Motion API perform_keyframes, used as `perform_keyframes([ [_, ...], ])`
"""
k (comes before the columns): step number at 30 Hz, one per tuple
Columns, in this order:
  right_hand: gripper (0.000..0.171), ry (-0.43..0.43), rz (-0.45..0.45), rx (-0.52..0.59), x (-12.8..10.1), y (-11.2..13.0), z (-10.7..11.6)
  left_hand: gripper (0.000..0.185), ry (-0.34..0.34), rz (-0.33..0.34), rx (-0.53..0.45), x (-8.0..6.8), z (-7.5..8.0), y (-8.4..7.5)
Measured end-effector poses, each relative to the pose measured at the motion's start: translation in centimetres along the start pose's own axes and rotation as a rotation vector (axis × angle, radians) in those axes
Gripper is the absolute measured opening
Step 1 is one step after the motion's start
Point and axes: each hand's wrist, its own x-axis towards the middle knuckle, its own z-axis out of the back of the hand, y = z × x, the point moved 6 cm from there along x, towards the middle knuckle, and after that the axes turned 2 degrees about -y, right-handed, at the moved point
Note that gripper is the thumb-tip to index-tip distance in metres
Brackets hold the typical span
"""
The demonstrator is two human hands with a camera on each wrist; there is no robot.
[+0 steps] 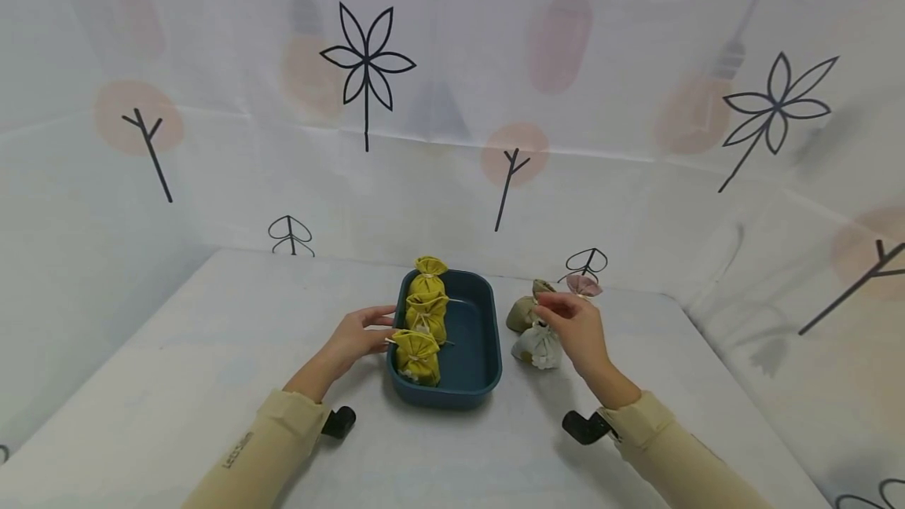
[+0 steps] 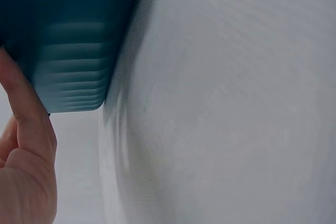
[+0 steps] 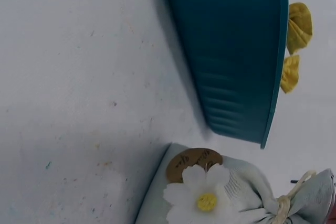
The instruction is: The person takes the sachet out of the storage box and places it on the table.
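A dark teal bin point(image 1: 463, 401) stands on the table with a row of yellow drawstring pouches point(image 1: 427, 315) along its left side. My left hand point(image 1: 357, 334) rests against the bin's left wall, fingers along the outside; the left wrist view shows its fingers point(image 2: 26, 108) beside the ribbed corner. To the right of the bin, my right hand point(image 1: 576, 328) pinches the gathered top of a pale grey drawstring pouch point(image 1: 539, 347). That pouch bears a white flower point(image 3: 202, 192) and a brown tag point(image 3: 194, 162); its grip is largely out of the right wrist view.
Just behind the pale pouch sit an olive-brown pouch point(image 1: 523, 313) and a pink-topped pouch point(image 1: 584, 285), the latter partly hidden by my right hand. A patterned cloth backdrop point(image 1: 438, 203) rises behind the white table point(image 1: 438, 462).
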Motion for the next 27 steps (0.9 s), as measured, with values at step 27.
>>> perform_keyframes([
  [27,0.028,0.046,-0.045,0.024,1.4,1.9,-3.1,0.048,-0.003,0.005,-0.006,0.0,0.2,0.1],
])
